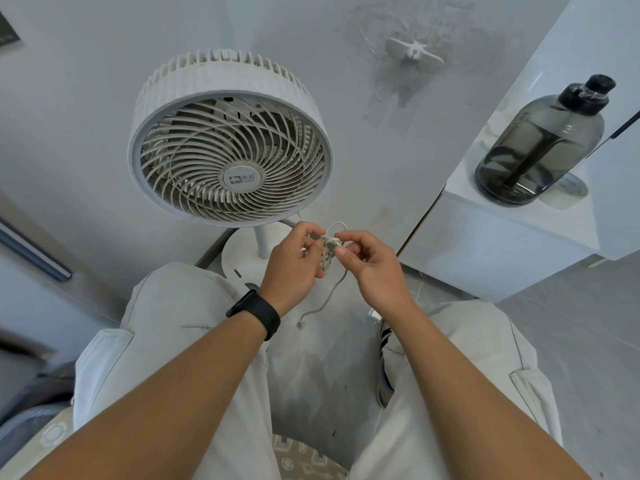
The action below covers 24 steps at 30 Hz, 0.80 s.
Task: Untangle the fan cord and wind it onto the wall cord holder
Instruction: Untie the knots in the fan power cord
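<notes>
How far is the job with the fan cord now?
Early stage. Nothing looks finished: the holder on the wall is bare. In hand: the left hand and right hand pinch a tangled bundle of cord, one loose end hanging below. Left: free the tangle, then wind the cord onto the holder.

Both bare forearms extended forward and converging at centre. Left hand [294, 261] with fingers curled, thumb and fingertips pinched together; black band on the left wrist. Right hand [370, 263] just beside it, thumb and forefinger pinched, remaining fingers loosely bent. Knees spread below, in pale trousers.
</notes>
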Available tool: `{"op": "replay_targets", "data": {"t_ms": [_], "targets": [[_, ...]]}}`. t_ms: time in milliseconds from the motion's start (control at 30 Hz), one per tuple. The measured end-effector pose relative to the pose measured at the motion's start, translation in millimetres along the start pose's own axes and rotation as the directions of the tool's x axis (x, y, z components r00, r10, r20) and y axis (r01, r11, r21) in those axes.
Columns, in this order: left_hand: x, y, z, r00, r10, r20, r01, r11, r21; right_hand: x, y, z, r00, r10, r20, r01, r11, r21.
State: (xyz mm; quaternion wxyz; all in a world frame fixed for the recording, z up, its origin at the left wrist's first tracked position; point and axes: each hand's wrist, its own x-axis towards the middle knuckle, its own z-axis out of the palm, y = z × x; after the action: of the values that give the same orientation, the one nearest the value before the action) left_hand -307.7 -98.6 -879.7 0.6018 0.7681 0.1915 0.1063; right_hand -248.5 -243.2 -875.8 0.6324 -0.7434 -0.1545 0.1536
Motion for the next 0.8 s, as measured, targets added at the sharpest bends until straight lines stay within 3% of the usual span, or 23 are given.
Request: {"op": "replay_targets", "data": {"t_ms": [167, 267, 367, 567, 800], "targets": [[0.4, -1.4, -0.5, 0.992, 0.121, -0.044, -0.112, 0.979, 0.168, 0.5, 2.9, -1.7, 0.999, 0.039, -0.022, -0.04, 0.999, -0.033], [3.2, -5.0, -2.6, 0.964, 0.261, -0.047, -0.227, 0.905, 0.36, -2.7, 1.5, -1.5, 0.999, 0.006, -0.045, -0.01, 0.995, -0.099], [3.3, -2.3, -4.1, 0.938, 0.345, -0.027, -0.299, 0.846, 0.442, -4.6, -1.6, -1.1, 0.996, -0.068, -0.066, 0.057, 0.984, -0.168], [5.0, 1.1, -7.4, 0.904, 0.425, 0.034, -0.395, 0.806, 0.44, -5.5, 0.6, -4.4, 0.998, -0.054, -0.007, 0.053, 0.986, -0.156], [1.1, 2.9, -5.5, 0.92, 0.392, -0.015, -0.343, 0.82, 0.458, -8.2, -4.1, -0.4, 0.999, 0.017, 0.027, -0.015, 0.998, -0.062]]}}
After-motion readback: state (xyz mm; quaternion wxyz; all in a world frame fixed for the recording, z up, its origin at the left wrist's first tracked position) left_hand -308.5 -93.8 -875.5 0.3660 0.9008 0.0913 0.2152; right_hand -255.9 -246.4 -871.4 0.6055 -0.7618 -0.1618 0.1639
